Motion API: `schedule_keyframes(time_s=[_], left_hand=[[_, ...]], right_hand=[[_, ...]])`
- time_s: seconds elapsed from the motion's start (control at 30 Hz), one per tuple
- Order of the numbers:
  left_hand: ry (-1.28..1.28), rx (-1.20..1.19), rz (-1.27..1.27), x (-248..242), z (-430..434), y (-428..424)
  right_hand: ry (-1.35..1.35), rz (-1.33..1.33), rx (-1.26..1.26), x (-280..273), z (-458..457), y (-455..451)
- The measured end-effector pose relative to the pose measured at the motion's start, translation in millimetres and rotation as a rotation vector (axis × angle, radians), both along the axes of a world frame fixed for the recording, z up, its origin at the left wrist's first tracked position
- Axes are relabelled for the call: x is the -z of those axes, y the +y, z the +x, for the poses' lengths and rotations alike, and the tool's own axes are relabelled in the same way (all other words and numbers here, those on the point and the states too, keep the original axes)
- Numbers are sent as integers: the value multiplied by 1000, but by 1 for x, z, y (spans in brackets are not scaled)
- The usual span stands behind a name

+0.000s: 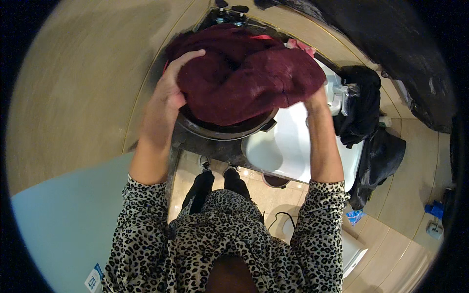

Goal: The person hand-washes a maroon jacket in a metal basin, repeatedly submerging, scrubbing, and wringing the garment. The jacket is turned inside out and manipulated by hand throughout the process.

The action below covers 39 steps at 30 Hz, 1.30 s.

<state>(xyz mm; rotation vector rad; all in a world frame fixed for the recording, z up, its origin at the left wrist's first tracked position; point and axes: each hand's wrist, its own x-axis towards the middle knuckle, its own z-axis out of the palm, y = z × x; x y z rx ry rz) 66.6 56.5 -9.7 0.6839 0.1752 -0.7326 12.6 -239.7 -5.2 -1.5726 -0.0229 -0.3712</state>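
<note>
Between my two hands is a bulky maroon garment, bunched up over a dark round basin. My left hand grips its left side, with the thumb lying on top of the cloth. On the right side my right hand holds the edge from below, its fingers mostly hidden by the fabric. A strip of red cloth shows at the garment's far edge. The basin stands on a dark stone counter, and the garment covers most of its opening.
Right of the basin is a white sink with a faucet. Black cloth is draped beside it. Pump bottles stand in the far corner near a pink cloth. Another basin sits on the floor below the counter.
</note>
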Motion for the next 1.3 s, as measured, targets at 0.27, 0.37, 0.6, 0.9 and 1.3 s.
schedule_keyframes(time_s=[0.27,0.37,0.6,0.9,1.3], left_hand=[[2,-148,-110,-13,-20,-25],[28,-205,-4,-50,-37,-37],[13,3,131,-20,-53,-17],[76,-191,-230,44,-30,-34],[120,-527,238,2,-55,-54]], right_hand=[[-257,-817,-27,-106,-73,105],[-137,-997,-51,-85,-51,113],[42,-531,335,-93,-47,66],[-478,-819,-216,-47,-67,200],[-231,-825,220,-25,21,155]])
